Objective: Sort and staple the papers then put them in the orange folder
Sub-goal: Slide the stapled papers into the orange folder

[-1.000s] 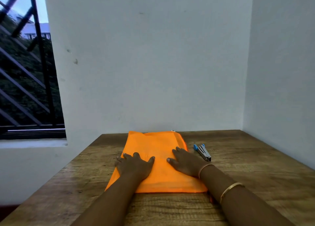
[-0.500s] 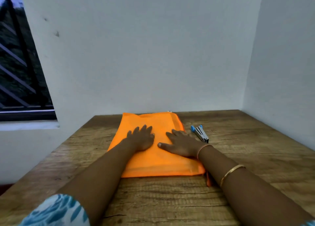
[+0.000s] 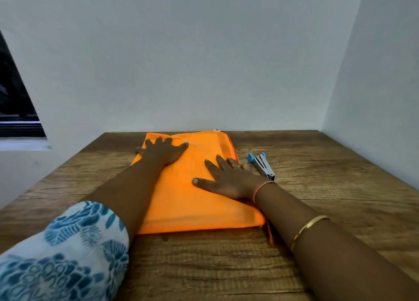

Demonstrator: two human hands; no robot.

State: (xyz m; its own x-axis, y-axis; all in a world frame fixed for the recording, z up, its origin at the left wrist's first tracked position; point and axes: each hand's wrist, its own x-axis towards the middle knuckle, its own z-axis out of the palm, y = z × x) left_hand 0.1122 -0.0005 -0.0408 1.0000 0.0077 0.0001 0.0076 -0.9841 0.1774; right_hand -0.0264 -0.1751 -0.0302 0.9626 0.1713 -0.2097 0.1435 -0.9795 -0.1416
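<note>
1. Left hand [image 3: 164, 151], reaching out of a blue-and-white patterned sleeve [image 3: 63, 250], lies flat with fingers spread and grips nothing, pressing the far left part of the flat orange fabric folder [image 3: 192, 205].
2. Folder lies under both palms on the brown wooden table [image 3: 340, 187].
3. Right hand [image 3: 229, 180], fingers straight and spread, presses the folder's right side.
4. Blue-and-silver metal stapler [image 3: 261, 165] lies just right of the right fingertips.

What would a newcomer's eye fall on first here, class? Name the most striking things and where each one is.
The bright orange folder lies flat in the middle of the wooden table. The left hand rests flat near its far left corner, the right hand near its right edge. A blue and silver stapler lies just right of the folder.
</note>
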